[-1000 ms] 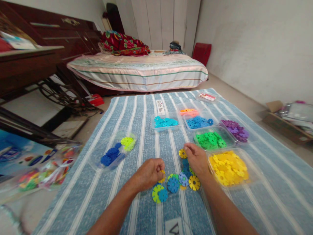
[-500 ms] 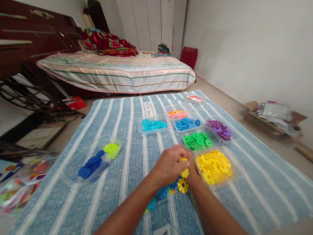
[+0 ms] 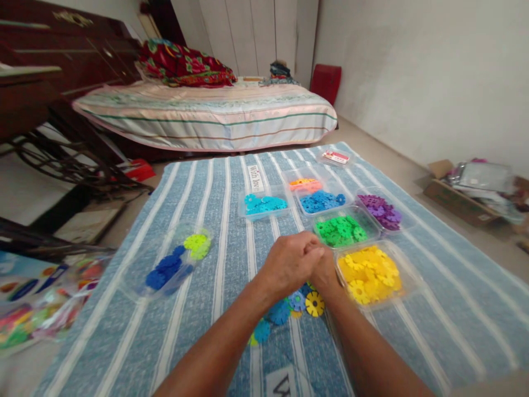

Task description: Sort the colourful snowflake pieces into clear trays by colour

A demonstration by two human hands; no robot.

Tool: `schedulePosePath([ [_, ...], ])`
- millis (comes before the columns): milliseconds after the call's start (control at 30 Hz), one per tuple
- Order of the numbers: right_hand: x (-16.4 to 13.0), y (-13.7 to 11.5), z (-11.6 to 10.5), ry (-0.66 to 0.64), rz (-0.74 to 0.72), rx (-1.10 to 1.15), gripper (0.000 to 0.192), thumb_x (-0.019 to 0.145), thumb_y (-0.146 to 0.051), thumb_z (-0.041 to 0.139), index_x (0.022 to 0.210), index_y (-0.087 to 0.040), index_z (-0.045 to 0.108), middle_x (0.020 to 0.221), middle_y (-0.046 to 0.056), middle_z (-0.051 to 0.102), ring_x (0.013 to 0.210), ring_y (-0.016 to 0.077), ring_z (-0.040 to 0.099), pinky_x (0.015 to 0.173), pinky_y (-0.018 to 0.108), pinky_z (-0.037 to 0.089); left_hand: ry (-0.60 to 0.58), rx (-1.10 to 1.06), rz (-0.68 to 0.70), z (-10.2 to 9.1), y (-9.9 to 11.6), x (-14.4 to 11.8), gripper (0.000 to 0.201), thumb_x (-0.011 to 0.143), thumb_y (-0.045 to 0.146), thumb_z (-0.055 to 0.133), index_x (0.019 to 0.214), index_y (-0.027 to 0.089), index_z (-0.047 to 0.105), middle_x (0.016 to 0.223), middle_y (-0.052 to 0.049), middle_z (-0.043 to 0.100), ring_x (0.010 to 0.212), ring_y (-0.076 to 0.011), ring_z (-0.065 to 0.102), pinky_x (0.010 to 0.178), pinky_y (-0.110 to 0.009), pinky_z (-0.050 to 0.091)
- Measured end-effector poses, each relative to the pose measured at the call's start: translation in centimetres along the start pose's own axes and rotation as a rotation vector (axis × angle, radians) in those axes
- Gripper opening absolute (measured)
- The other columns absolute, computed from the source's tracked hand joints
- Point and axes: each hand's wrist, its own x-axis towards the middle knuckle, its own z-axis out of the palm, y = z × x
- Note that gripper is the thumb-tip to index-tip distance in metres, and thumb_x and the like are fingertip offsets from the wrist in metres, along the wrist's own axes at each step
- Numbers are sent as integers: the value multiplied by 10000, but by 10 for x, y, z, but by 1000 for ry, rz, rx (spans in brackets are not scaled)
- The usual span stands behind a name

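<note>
My left hand (image 3: 291, 257) and my right hand (image 3: 324, 269) are pressed together over the striped cloth, fingers curled inward. Whatever lies between them is hidden behind the left hand's back. Under my wrists lies a loose pile of flower-shaped plastic pieces: a yellow piece (image 3: 315, 304), a blue piece (image 3: 279, 312) and some lighter ones. Right beside my right hand stands a clear tub of yellow flower pieces (image 3: 370, 275). Just beyond it is a tub of green pieces (image 3: 341, 230).
Further back are tubs of light blue pieces (image 3: 265, 204), blue pieces (image 3: 321, 202), orange pieces (image 3: 305, 184) and purple pieces (image 3: 380, 211). At left, a clear tub holds dark blue pieces (image 3: 165, 268) and lime pieces (image 3: 197, 246). A bed (image 3: 215, 118) stands behind; a cardboard box (image 3: 463, 201) sits right.
The yellow pieces that showed by my left hand's fingers are now out of sight. My hands stay together, the left turned more over the right. The view has shifted slightly.
</note>
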Motion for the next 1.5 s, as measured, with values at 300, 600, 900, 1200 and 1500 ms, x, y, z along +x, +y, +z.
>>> schedulePosePath([
  [300,-6,-1,-7,28,57,55,222,769,-328,534,864,-195,684,815,28,701,760,196,629,757,346,496,199,484,-100,-12,-83,-131,400,796,447,549,1102,193,593,1113,-106,658,1013,-251,629,834,-378,526],
  [600,-16,-20,9,17,71,127,250,775,-371,536,849,-180,680,808,39,704,758,187,629,732,314,490,216,686,74,49,-103,-167,661,822,402,533,1401,187,298,1445,-150,403,1305,-292,412,1001,-459,450],
  [900,-33,-38,-22,-1,20,8,281,793,-391,540,920,-187,686,971,69,705,963,231,621,904,387,450,158,569,109,58,-93,-130,688,823,332,555,1415,150,255,1467,-182,349,1353,-298,320,1031,-483,420],
  [1200,-77,-12,-13,24,134,83,364,842,-416,490,1067,-176,648,1142,98,650,1083,237,578,980,407,408,224,363,94,72,-100,-93,604,833,170,474,1406,147,283,1470,-192,340,1377,-280,277,1067,-515,374],
  [1500,-27,-31,17,55,108,247,317,826,-405,480,937,-170,660,941,63,700,910,203,628,861,338,470,381,79,-7,71,-98,-49,456,878,157,315,1326,121,394,1363,-191,479,1295,-231,431,1067,-477,374],
])
